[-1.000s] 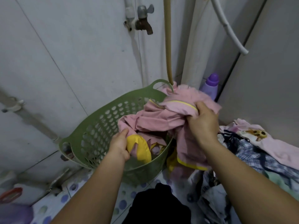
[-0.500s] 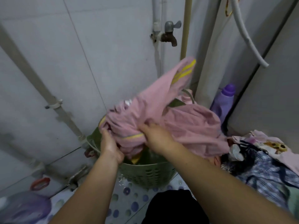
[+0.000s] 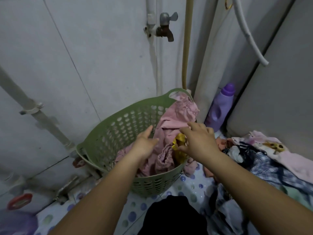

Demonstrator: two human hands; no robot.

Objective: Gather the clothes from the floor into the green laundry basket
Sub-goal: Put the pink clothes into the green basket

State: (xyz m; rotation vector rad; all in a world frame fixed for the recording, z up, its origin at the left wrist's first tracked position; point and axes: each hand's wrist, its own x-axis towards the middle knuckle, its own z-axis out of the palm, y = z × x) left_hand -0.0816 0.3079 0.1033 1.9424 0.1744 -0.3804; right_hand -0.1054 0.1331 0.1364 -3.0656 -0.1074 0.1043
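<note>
a: where were the clothes?

b: partly in the green laundry basket (image 3: 118, 126) by the wall. pink cloth (image 3: 171, 126) inside, draped up over the far rim near the handle. yellow cloth (image 3: 179, 146) tucked beside the pink. a small pink end hung over the near rim, too.

a: and on the floor?

b: still a big pile of clothes (image 3: 264, 160) on the right, just beside the basket. checked, pink and white things all mixed. something black (image 3: 171, 216) low down in front, too dark to tell what.

a: what about the hands?

b: left hand (image 3: 144, 145) over the basket, fingers straight and spread, holding nothing. right hand (image 3: 198, 141) over the yellow cloth, fingers loose and apart, tips maybe touching it. hard to tell. no pinch seen.

a: how to do this bit well?

b: probably best to push the pink cloth down flat, so nothing slid back over the rim. tuck in the hanging end as well. then reach right for the pile and grab a good bunch, not one small bit.

a: anything to watch for?

b: purple bottle (image 3: 220, 107) stood just behind the basket. could get knocked. basket looked light, so might tip if pushed hard on one side.
</note>
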